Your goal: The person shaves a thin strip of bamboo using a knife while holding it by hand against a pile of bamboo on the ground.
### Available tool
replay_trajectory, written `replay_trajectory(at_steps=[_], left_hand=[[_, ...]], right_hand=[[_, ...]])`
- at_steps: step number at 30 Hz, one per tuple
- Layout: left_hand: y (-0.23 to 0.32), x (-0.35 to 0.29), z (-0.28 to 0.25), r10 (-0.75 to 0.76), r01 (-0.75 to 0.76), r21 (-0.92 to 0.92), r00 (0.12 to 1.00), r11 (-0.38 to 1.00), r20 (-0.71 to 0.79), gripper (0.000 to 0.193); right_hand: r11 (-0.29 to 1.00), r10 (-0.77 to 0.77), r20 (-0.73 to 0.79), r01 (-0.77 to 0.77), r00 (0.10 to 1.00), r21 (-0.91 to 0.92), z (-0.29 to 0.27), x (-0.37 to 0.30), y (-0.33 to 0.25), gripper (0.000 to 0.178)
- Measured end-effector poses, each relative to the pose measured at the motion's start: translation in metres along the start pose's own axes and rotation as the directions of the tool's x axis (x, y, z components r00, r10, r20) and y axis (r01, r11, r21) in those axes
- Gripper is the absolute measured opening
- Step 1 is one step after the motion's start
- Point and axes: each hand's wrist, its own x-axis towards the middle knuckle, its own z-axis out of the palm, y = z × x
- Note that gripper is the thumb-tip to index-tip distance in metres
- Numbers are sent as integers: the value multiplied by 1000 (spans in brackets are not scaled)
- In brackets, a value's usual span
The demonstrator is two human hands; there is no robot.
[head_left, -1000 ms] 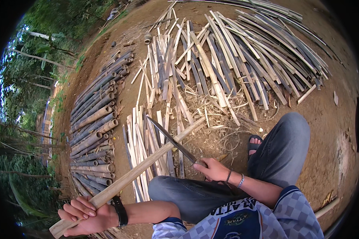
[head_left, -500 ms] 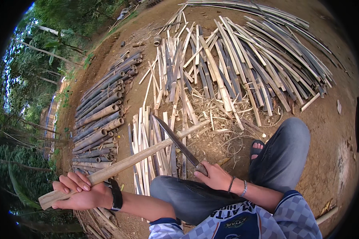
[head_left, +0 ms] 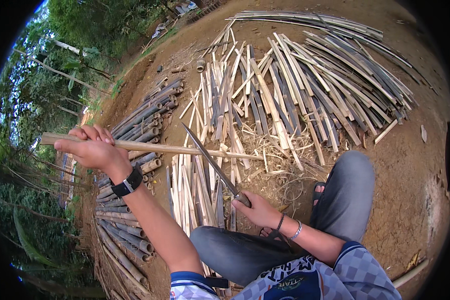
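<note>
- We grip the bamboo stick (head_left: 150,147) in our fisted left hand (head_left: 91,148): light, stiff, splintery; best held near its end.
- Our right hand (head_left: 257,210) closes around the long knife (head_left: 212,164) handle.

Pole (head_left: 185,148) runs left to right above the small slat pile (head_left: 197,192), which lies before the knees. Knife (head_left: 212,165) crosses over that pile. Round stalks (head_left: 135,125) stacked left. Big slat heap (head_left: 305,85) behind, right.
</note>
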Motion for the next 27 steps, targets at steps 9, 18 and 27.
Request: replay_trajectory(at_steps=[9,18,27], left_hand=[[20,-24,25,16,-13,-37,998,999,68,52],[54,-59,-9,33,-32,-37,999,999,4,53],[69,-83,-66,43,-42,-72,999,996,12,57]], right_hand=[[989,-141,11,141,990,48,-20,-2,-41,44],[979,193,5,-192,981,-65,-29,-6,31,48],[960,232,128,-206,964,-189,-30,-16,51,49]])
